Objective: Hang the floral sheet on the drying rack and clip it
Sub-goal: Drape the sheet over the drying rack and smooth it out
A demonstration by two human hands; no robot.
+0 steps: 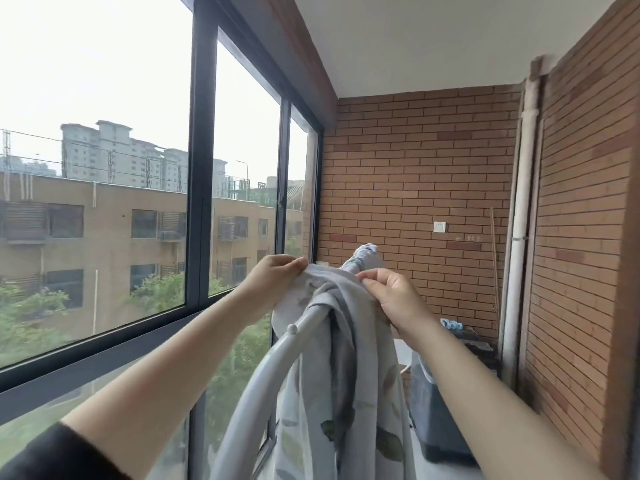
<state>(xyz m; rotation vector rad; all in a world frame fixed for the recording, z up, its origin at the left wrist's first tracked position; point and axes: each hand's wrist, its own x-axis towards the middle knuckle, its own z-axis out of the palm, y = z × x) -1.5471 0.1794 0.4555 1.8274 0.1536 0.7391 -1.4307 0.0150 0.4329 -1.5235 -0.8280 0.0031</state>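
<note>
Pinching floral sheet [349, 341] atop drying rack [277, 344], left hand [277, 275], right hand [398, 296], arms outstretched

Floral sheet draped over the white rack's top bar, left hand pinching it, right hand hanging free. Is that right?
Not quite. In the head view the right hand is not free: it pinches the floral sheet too. The rest holds: the sheet lies over the white rack and the left hand pinches it.
</note>
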